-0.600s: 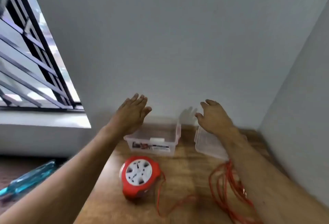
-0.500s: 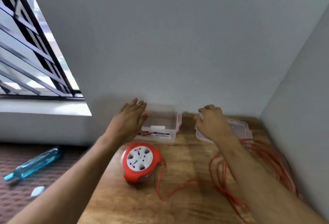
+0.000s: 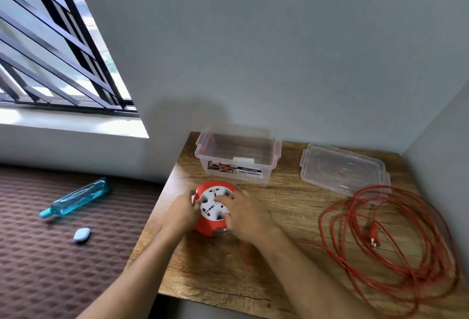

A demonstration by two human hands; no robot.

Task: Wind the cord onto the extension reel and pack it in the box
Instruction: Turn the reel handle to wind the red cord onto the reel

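Note:
A red extension reel (image 3: 206,226) with a white socket face (image 3: 212,204) stands on the wooden table (image 3: 286,219). My left hand (image 3: 181,211) grips its left side. My right hand (image 3: 242,213) rests on the socket face, fingers curled over the right rim. The orange cord (image 3: 388,237) lies unwound in loose loops at the right, its plug (image 3: 373,236) among them. One strand runs under my right forearm toward the reel. The clear plastic box (image 3: 238,160) stands open behind the reel. Its clear lid (image 3: 342,169) lies to the right.
Grey walls close the table at the back and right. Left of the table is a brown patterned mat (image 3: 50,255) with a blue bottle (image 3: 76,198) and a small pale blue object (image 3: 81,235). A barred window (image 3: 45,47) is at upper left.
Both hands came down from near the box and lid onto the reel. The view has tilted downward, showing more of the table and the cord.

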